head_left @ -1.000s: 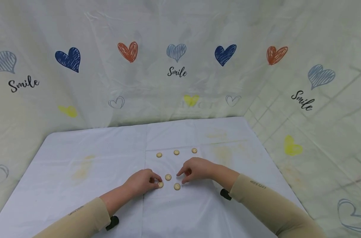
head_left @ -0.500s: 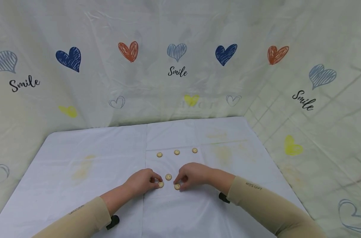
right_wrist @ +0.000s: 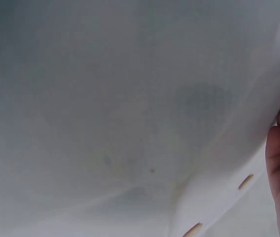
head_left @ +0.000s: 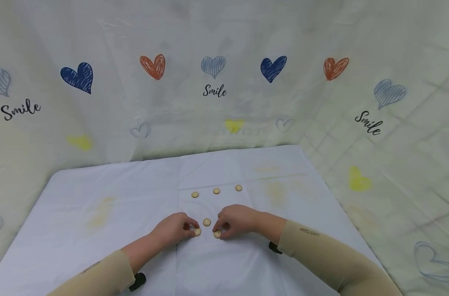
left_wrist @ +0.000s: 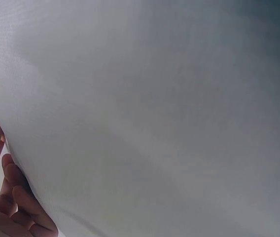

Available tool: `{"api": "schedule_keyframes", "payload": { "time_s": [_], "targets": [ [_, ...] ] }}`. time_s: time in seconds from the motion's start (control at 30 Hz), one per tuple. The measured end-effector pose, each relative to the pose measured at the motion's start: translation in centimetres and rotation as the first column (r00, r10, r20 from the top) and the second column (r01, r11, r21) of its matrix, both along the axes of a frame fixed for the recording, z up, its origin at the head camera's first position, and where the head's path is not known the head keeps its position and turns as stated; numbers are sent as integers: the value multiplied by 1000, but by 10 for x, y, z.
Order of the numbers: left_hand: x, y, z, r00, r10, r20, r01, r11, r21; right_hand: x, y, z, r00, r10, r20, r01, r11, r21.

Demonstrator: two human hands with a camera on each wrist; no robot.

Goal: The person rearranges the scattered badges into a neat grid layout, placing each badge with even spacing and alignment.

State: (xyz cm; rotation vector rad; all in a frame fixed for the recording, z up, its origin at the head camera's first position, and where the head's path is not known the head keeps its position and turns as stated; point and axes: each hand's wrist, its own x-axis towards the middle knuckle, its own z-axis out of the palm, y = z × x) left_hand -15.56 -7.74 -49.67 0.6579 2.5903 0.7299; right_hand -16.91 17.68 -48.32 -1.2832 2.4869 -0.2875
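Note:
Several round, tan, wooden-looking buttons lie flat on the white cloth. At the near left, my left hand pinches one button by its edge between thumb and fingers. My right hand grips the near right button, its thumb and forefinger covering part of it. Between the hands and slightly farther back lies another button, touched by neither. In the left wrist view, curled fingers show at the lower left corner. The right wrist view catches some fingers at its right edge.
Behind the hands, a row of three buttons runs left to right: a left one, a middle one and a right one. The cloth-covered table meets a hanging sheet printed with hearts.
My right hand has come down and left onto the near right button and taken hold of it. The left hand stays at its button. The head view has shifted slightly.

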Motion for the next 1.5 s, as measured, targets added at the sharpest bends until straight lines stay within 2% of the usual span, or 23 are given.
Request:
{"api": "schedule_keyframes", "payload": {
  "time_s": [0.13, 0.2, 0.37, 0.5, 0.77, 1.0, 1.17, 1.23, 1.43, 1.5],
  "targets": [
    [2, -5, -1, 1000, 14, -11, -14, 1000, -2, -2, -4, 1, 999, 18, -30, -18, 1000, 3],
    [2, -6, 0, 1000, 16, -14, -16, 1000, 4, -3, -4, 4, 1000, 2, -26, -2, 1000, -3],
    [1, -6, 4, 1000, 13, -11, -13, 1000, 14, -9, 0, 12, 997, -75, 1, 75, 997, -31],
    [1, -4, 4, 1000, 4, -8, -4, 1000, 13, -12, 11, 17, 988, -156, 19, 157, 987, -38],
    [1, 10, -1, 998, -71, 0, 71, 996, 47, -15, 65, 24, 945, -325, 40, 327, 944, -46],
    [0, 10, 3, 1000, -24, 2, 24, 999, 22, -31, 98, 25, 898, -437, 50, 440, 896, -54],
    [-2, 9, 6, 1000, -30, -1, 30, 999, 40, -40, 105, 23, 872, -488, 40, 488, 873, -11],
    [-2, 7, 6, 1000, -29, 0, 29, 999, 40, -42, 105, 19, 874, -485, 32, 485, 874, 5],
    [0, 1, 5, 1000, -13, 7, 13, 1000, 10, -48, 100, 6, 897, -442, 9, 442, 897, 28],
    [0, -1, 5, 1000, -10, 3, 10, 1000, 11, -48, 98, 5, 894, -448, 2, 447, 894, 20]
  ]
}}
